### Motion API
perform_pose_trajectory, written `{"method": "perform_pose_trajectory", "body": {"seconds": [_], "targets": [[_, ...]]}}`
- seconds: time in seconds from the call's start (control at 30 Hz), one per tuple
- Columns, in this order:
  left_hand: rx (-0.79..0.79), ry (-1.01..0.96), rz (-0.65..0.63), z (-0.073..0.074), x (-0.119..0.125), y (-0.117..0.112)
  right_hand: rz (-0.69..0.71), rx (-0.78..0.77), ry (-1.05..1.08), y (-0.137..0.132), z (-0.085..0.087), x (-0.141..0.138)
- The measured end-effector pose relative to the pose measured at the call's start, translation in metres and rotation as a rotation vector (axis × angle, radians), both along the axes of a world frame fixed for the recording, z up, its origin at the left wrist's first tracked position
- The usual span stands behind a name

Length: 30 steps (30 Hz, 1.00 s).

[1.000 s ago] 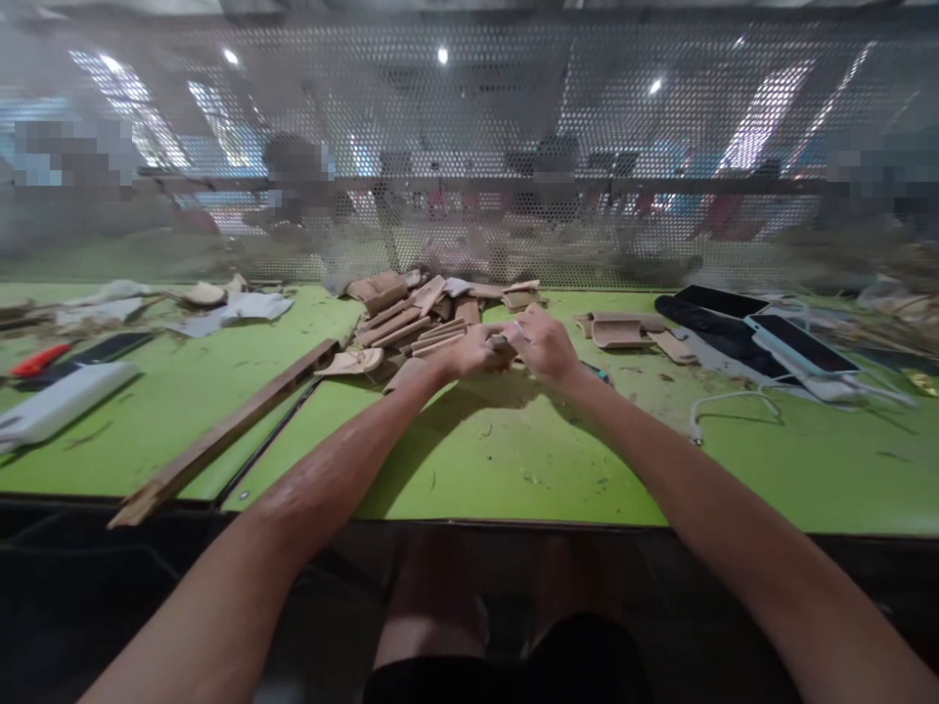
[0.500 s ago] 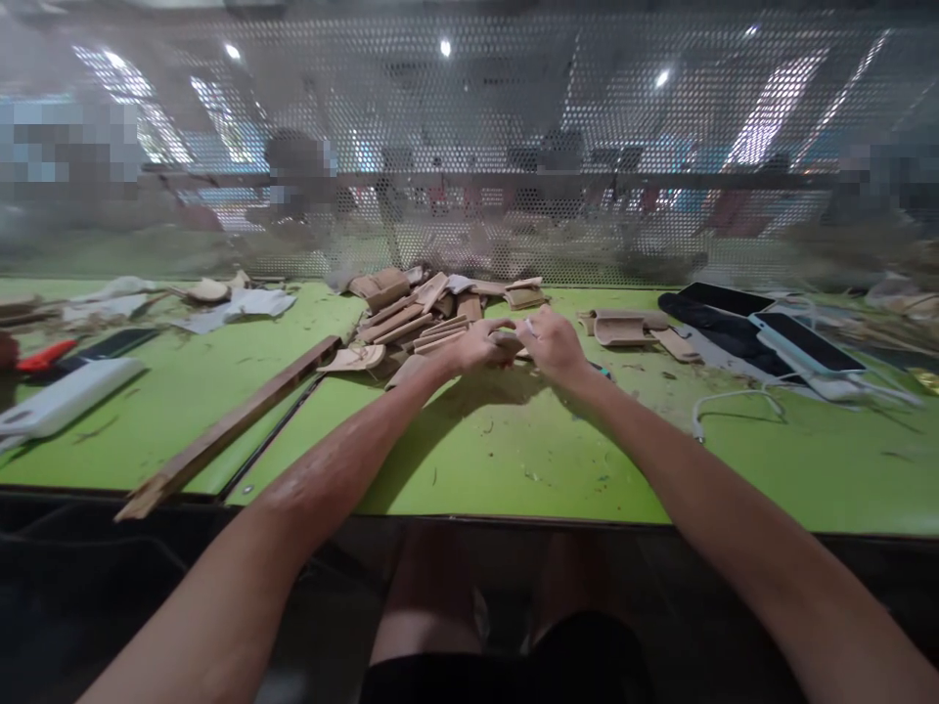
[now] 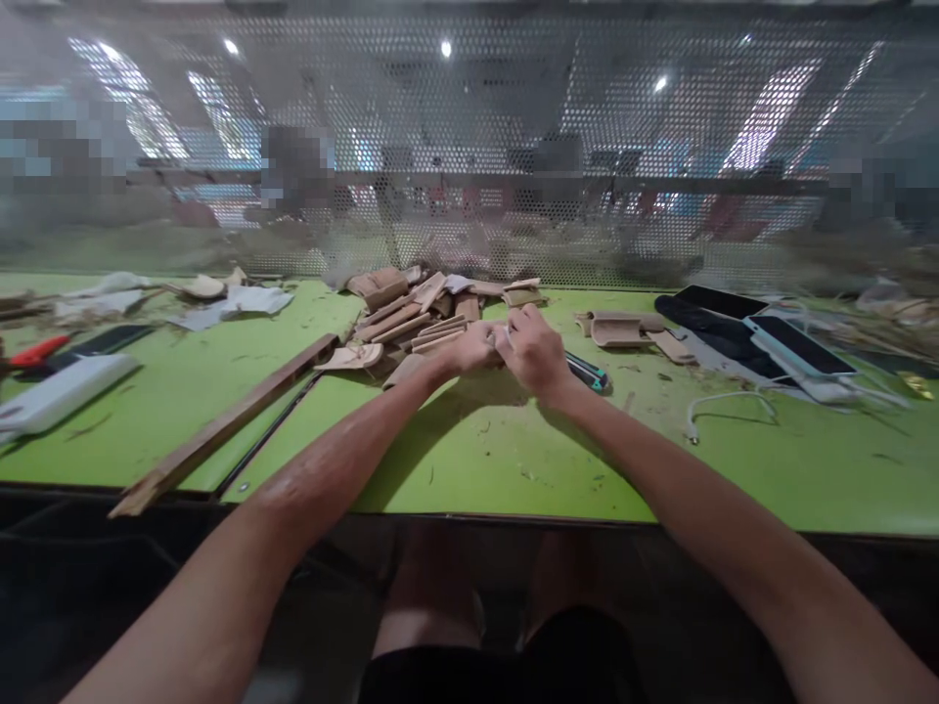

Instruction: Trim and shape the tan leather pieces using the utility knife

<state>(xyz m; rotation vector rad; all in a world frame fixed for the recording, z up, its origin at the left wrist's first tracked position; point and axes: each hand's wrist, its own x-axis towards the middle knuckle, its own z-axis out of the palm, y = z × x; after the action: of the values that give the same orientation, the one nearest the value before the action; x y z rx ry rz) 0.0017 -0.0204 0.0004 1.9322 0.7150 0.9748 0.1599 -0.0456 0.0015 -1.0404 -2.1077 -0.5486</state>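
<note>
My left hand (image 3: pixel 469 350) and my right hand (image 3: pixel 534 350) meet over the green table (image 3: pixel 455 440), both closed round a small tan leather piece that they mostly hide. Just behind them lies a pile of tan leather pieces (image 3: pixel 425 313). A teal-handled cutter (image 3: pixel 587 372) lies on the table right of my right hand.
A long wooden strip (image 3: pixel 227 425) lies diagonally at the left. A white power bank (image 3: pixel 63 391), a red tool (image 3: pixel 33 352) and scraps sit far left. More leather pieces (image 3: pixel 623 330), phones (image 3: pixel 796 344) and a white cable (image 3: pixel 726 403) lie to the right. A perforated metal screen (image 3: pixel 469 147) backs the table.
My right hand has shifted slightly left and closer over the left hand, uncovering the teal-handled cutter. Both hands stay closed on the small leather piece.
</note>
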Motion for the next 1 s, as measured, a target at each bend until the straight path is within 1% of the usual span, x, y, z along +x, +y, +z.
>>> {"method": "perform_pose_trajectory", "body": {"seconds": [0.13,0.2,0.27,0.33,0.47,0.53,0.63,0.7,0.8,0.83,0.93,0.97,1.0], "targets": [[-0.141,0.046,-0.013,0.0018,0.002,-0.0018,-0.082,-0.054,0.024,-0.0003,0.0015,0.0004],[-0.123,0.036,0.021,0.0029,0.0027,-0.003,-0.072,-0.051,0.021,-0.0018,0.0026,-0.0024],[-0.051,0.017,0.057,0.0039,0.0031,-0.0048,-0.021,-0.031,0.001,-0.0034,0.0028,-0.0048],[-0.027,0.026,0.059,0.0045,0.0031,-0.0066,0.008,-0.028,0.002,-0.0034,0.0019,-0.0035],[-0.132,0.056,0.03,0.0034,0.003,-0.0061,-0.022,-0.096,0.091,-0.0002,0.0001,0.0032],[-0.095,0.061,0.066,0.0022,0.0037,-0.0037,-0.001,-0.105,0.1,-0.0008,0.0011,0.0015],[0.027,0.054,0.134,0.0003,0.0052,-0.0012,0.067,-0.093,0.058,-0.003,0.0033,-0.0029],[0.011,0.053,0.115,-0.0006,0.0055,-0.0013,0.049,-0.111,0.053,-0.0027,0.0038,-0.0022],[-0.084,0.075,0.056,-0.0017,0.0048,-0.0015,-0.034,-0.133,0.07,-0.0006,0.0031,0.0013],[-0.073,0.08,0.059,-0.0022,0.0045,-0.0012,-0.032,-0.119,0.063,-0.0003,0.0028,0.0014],[0.06,0.079,0.112,-0.0037,0.0038,0.0005,0.048,-0.058,0.028,0.0003,0.0012,-0.0001],[0.083,0.08,0.123,-0.004,0.0037,0.0005,0.063,-0.052,0.029,0.001,0.0004,0.0002],[0.073,0.08,0.124,-0.0039,0.0036,0.0001,0.061,-0.056,0.043,0.002,-0.0005,0.0013]]}}
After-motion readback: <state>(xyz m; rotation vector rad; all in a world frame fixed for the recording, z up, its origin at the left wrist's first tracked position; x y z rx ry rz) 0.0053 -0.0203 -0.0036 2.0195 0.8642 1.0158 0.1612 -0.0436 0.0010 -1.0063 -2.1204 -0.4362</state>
